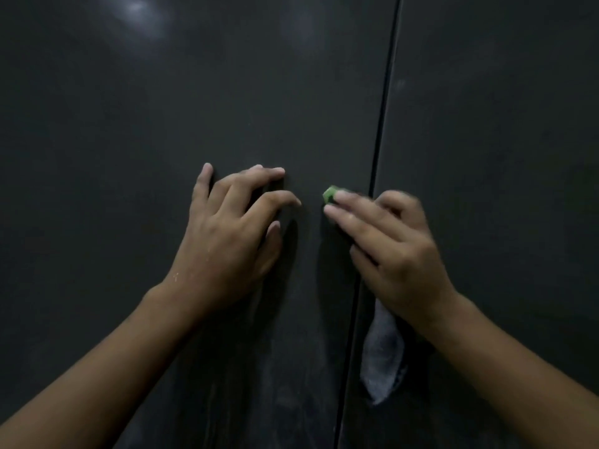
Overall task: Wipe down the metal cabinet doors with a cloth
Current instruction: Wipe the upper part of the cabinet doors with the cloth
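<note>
Mid-task: right hand [395,254] presses cloth [382,358] flat-fingered across door seam [379,140]; left hand [227,241] splayed, empty, left of seam; streaks [265,384] below apparently still unwiped.

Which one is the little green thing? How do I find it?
Find the dark line running down between the two cabinet doors. The right hand reaches leftward across it, and the green bit pokes out past its fingertips. It is the only bright colour here.
</note>
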`<state>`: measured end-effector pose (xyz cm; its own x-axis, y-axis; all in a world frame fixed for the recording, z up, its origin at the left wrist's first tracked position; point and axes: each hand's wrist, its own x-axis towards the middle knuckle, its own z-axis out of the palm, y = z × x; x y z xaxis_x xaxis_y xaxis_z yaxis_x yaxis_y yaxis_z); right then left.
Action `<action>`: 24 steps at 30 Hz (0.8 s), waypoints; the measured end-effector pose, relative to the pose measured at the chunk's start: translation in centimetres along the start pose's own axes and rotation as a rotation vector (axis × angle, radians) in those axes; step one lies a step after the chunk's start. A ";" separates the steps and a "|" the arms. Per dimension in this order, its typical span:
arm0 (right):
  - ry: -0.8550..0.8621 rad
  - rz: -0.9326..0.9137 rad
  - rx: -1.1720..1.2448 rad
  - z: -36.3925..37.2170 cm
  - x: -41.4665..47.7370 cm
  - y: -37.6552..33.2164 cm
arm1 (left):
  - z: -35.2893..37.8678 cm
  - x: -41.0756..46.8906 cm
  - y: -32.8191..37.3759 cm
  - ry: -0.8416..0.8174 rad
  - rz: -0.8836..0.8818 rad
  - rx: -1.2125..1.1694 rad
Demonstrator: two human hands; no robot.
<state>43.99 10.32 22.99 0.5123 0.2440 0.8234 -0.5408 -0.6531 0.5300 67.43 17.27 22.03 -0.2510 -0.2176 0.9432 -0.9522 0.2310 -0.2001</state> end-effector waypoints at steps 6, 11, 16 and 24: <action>-0.240 -0.272 0.145 2.0 -5.9 -3.7 | 0.3 -0.5 0.0 0.000 0.012 -0.003; -0.293 -0.302 0.191 0.9 -8.2 -3.8 | 0.7 -1.8 0.6 -0.009 0.031 0.007; -0.085 -0.037 0.145 -0.4 -6.9 -3.1 | 1.6 -3.6 1.8 -0.022 0.076 0.002; -0.301 -0.162 0.251 0.7 -12.6 -6.2 | 2.9 -5.2 3.0 -0.019 0.071 0.007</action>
<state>41.30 10.78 9.20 0.7694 0.1621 0.6178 -0.2769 -0.7870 0.5513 65.34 16.36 15.73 -0.3214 -0.2190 0.9213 -0.9329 0.2404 -0.2683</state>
